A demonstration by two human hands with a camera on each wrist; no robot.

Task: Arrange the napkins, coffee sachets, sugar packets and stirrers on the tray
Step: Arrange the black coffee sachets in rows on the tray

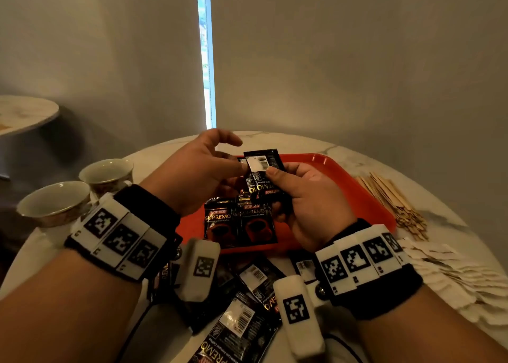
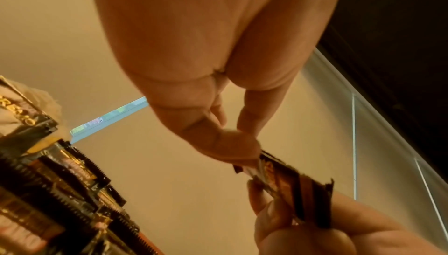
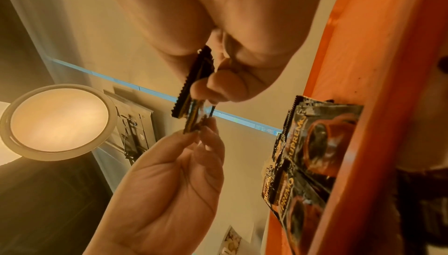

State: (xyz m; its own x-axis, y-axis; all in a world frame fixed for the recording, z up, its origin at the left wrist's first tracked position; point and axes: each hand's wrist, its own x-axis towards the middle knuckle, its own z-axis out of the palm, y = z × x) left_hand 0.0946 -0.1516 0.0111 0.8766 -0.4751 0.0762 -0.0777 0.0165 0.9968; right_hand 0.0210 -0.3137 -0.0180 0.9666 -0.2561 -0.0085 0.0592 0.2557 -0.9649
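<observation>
Both hands hover over the red tray (image 1: 360,195). My right hand (image 1: 275,192) grips a small stack of black coffee sachets (image 1: 261,182), thumb on top. My left hand (image 1: 242,166) pinches the left edge of the top sachet, barcode side up. In the left wrist view the left thumb (image 2: 230,144) presses on that sachet (image 2: 290,186). The right wrist view shows the stack (image 3: 194,90) edge-on between both hands. Two more sachets (image 1: 239,222) lie face up side by side on the tray's near part. Wooden stirrers (image 1: 393,200) lie right of the tray.
Several loose sachets (image 1: 247,307) lie on the marble table (image 1: 343,149) in front of the tray. White paper packets or napkins (image 1: 439,274) are fanned out at the right. Two cups (image 1: 55,200) (image 1: 107,172) stand at the left. The tray's far right part is bare.
</observation>
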